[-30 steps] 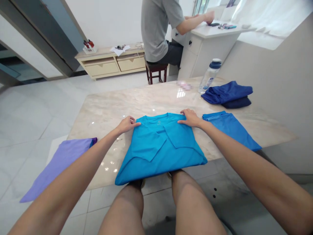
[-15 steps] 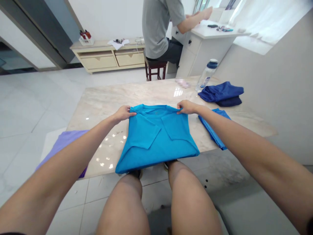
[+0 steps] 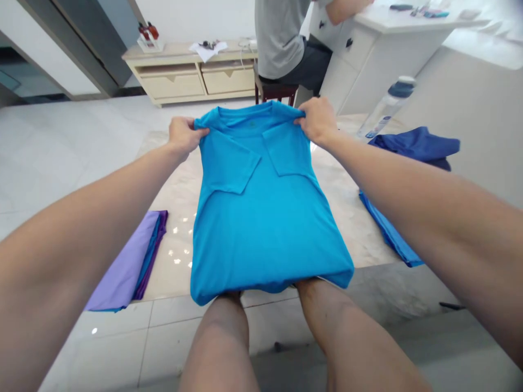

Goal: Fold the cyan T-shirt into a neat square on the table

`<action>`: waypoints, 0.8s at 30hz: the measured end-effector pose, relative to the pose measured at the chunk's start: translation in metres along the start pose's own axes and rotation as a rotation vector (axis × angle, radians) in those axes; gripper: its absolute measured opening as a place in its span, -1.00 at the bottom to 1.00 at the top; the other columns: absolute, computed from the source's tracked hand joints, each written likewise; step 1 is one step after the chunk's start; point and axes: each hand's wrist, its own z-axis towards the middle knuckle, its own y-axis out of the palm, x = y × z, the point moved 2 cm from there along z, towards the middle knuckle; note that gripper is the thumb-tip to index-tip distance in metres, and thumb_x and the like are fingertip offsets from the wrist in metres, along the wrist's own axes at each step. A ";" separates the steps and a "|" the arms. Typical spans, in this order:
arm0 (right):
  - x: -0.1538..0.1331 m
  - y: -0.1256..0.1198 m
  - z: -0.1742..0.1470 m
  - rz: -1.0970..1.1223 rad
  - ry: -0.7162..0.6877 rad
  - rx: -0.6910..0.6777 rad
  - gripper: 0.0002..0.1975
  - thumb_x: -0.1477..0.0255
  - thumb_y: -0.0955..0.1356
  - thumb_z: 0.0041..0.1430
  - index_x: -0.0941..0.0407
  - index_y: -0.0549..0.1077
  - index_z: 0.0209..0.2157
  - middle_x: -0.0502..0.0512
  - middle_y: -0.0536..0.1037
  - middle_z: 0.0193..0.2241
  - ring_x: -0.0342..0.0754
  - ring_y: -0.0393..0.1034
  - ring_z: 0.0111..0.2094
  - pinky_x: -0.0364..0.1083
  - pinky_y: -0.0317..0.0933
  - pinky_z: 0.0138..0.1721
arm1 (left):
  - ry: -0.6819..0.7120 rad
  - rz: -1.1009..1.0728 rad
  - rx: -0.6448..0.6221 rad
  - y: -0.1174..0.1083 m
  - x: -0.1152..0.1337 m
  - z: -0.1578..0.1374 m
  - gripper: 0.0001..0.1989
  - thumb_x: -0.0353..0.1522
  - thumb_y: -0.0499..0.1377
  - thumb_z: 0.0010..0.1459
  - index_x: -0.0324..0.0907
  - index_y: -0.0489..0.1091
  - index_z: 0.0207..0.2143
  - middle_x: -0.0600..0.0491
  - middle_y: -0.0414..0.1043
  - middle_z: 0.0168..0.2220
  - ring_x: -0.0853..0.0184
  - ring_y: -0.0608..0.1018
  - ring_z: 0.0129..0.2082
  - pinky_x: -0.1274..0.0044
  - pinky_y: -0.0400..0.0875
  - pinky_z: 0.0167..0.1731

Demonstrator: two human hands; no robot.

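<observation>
A bright blue T-shirt is stretched between my two hands, its sleeves folded inward across the front. My left hand pinches the left shoulder edge by the neckline. At the opposite shoulder, my right hand grips the fabric the same way. The collar end is lifted, and the lower part hangs over the table's near edge, above my legs. To the left lies a stack of folded clothes, lilac on top with blue and purple layers. On the right a folded blue garment is partly covered by my forearm.
A marble-patterned table lies below the shirt. At its far right stand a clear water bottle and a dark blue cloth bundle. Beyond, a person in a grey shirt sits on a stool by a white cabinet. A low cream cabinet stands behind.
Both hands have risen and drawn the shirt's collar end up off the table, so more of its front shows. The view has shifted, and the left stack is more visible.
</observation>
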 end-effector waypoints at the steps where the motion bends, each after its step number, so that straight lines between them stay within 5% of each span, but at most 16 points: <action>1: 0.001 0.004 0.007 0.008 -0.010 0.060 -0.62 0.13 0.40 0.54 0.14 0.72 -0.04 0.31 0.68 -0.07 0.26 0.50 0.13 0.27 0.34 0.26 | 0.018 -0.004 0.006 0.004 -0.002 0.008 -0.54 -0.19 0.20 0.48 -0.53 0.50 -0.08 -0.04 0.67 -0.10 0.34 0.61 -0.10 0.48 0.46 -0.03; 5: 0.003 0.006 0.010 -0.041 -0.018 0.185 -0.57 0.16 0.34 0.61 0.22 0.68 0.07 0.29 0.71 0.02 0.12 0.48 0.10 0.27 0.23 0.33 | 0.091 -0.036 0.114 0.012 -0.004 0.016 -0.55 -0.24 0.16 0.52 -0.59 0.50 0.01 -0.05 0.65 0.02 0.37 0.58 -0.04 0.51 0.43 -0.03; 9: 0.006 -0.004 -0.032 0.005 -0.151 0.145 -0.64 0.23 0.30 0.64 0.16 0.63 0.10 0.22 0.72 0.03 0.05 0.46 0.10 0.16 0.18 0.32 | 0.194 -0.008 0.170 0.005 -0.006 -0.016 -0.70 -0.27 0.31 0.46 -0.42 0.53 -0.03 0.05 0.65 -0.08 0.40 0.53 -0.09 0.50 0.47 -0.02; 15: 0.009 -0.014 -0.162 0.114 -0.319 0.092 -0.79 0.41 0.36 0.47 0.07 0.66 -0.04 0.17 0.72 -0.09 0.14 0.57 -0.01 0.13 0.36 0.12 | 0.459 0.078 0.156 -0.016 -0.019 -0.129 -0.80 -0.22 0.32 0.44 -0.17 0.54 -0.17 0.06 0.63 -0.16 0.29 0.55 -0.09 0.39 0.47 0.04; 20: 0.004 -0.002 -0.275 0.076 -0.499 -0.047 -0.67 0.62 0.32 0.36 0.06 0.67 -0.04 0.18 0.73 -0.09 0.13 0.59 -0.03 0.12 0.41 0.05 | 0.631 0.249 -0.124 -0.002 -0.037 -0.231 -0.82 -0.40 0.18 0.44 -0.08 0.61 -0.12 0.00 0.71 -0.09 0.13 0.62 -0.03 0.28 0.43 -0.01; 24: 0.006 0.010 -0.323 0.012 -0.557 -0.124 -0.72 0.57 0.32 0.48 0.08 0.66 -0.01 0.22 0.72 -0.07 0.12 0.56 -0.05 0.07 0.40 -0.03 | 0.753 0.314 -0.260 0.013 -0.048 -0.276 -0.77 -0.41 0.15 0.47 -0.06 0.62 -0.06 -0.04 0.72 -0.03 0.11 0.64 -0.01 0.28 0.41 -0.06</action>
